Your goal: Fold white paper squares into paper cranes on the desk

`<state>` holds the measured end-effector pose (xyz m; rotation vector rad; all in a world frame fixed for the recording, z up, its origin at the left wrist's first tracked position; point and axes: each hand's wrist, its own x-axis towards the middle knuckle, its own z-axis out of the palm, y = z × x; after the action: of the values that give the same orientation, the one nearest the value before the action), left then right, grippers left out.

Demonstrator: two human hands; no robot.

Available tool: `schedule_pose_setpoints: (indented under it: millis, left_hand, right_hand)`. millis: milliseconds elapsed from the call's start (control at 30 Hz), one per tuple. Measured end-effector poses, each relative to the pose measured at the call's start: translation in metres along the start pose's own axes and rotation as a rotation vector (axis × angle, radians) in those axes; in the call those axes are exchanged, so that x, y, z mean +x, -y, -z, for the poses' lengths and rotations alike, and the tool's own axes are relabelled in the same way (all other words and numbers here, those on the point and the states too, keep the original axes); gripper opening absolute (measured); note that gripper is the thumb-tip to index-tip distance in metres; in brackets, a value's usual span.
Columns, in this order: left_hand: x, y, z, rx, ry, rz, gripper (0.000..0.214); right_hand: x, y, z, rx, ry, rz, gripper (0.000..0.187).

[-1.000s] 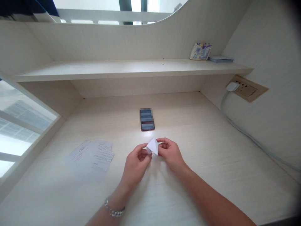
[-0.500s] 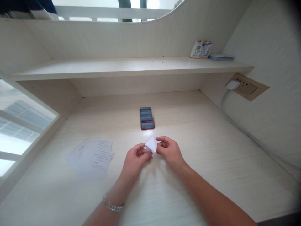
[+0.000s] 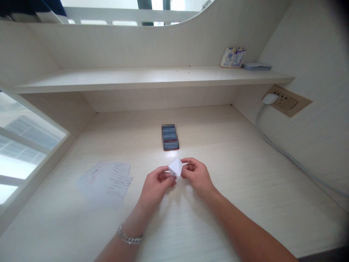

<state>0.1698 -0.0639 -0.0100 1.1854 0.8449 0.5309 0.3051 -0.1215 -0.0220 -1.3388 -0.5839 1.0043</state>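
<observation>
A small piece of folded white paper (image 3: 175, 167) is held between my two hands above the desk, its creased faces coming to a point. My left hand (image 3: 158, 183) pinches its left and lower side with thumb and fingers. On the right side, my right hand (image 3: 196, 176) grips the paper's edge between thumb and fingertips. A dark phone-like object (image 3: 170, 137), its face blurred by pixels, lies flat just beyond the paper. Fingers cover part of the folded paper's lower edge.
Loose sheets with handwriting (image 3: 109, 180) lie on the desk (image 3: 131, 134) at the left. A shelf (image 3: 136, 78) runs across the back, bearing a colourful packet (image 3: 233, 57) and a flat stack (image 3: 256, 66). A grey cable (image 3: 283, 153) hangs from the wall socket (image 3: 289, 103) at right.
Almost nothing differs. My left wrist has shifted very slightly to the left, while both hands keep their hold on the folded paper.
</observation>
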Motion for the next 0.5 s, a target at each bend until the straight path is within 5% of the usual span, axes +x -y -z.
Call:
schedule_pose_setpoints:
  millis: [500]
  left_hand:
    - [-0.0014, -0.002, 0.0048, 0.101, 0.038, -0.093, 0.029]
  right_hand:
    - [-0.0005, 0.0012, 0.0001, -0.036, -0.012, 0.012, 0.025]
